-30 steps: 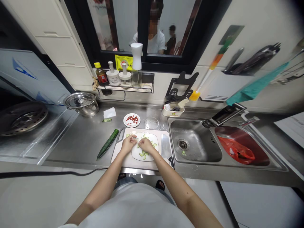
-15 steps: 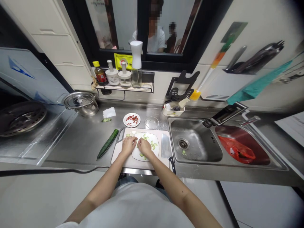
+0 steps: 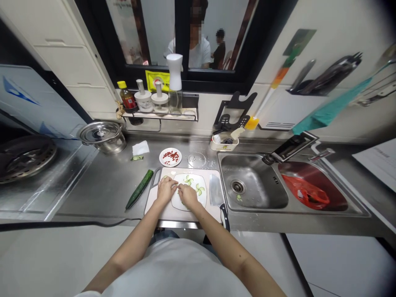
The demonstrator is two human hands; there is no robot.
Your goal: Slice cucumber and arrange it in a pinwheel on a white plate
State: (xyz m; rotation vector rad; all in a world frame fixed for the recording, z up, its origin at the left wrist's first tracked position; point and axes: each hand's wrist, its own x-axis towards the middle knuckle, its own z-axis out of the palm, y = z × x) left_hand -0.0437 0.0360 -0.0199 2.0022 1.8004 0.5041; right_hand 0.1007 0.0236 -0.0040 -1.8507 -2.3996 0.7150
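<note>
My left hand is over the left side of a white square plate, fingers bent and closed. Beside it, my right hand pinches with its fingertips close to those of the left. Whatever is between the fingers is too small or hidden to make out. Thin green cucumber slices lie on the plate in pinwheel groups. Beneath the plate is a pale cutting board with a grey handle. A kitchen knife rests along the board's right side, its black handle towards me.
A whole cucumber lies left of the board. Behind the board stands a small dish of red pieces. A lidded steel pot is at the back left, and a double sink on the right. A person shows in the window.
My right hand has shifted slightly left and down, covering the lower slices on the plate. The hands have come closer together. The whole view has shifted a little.
</note>
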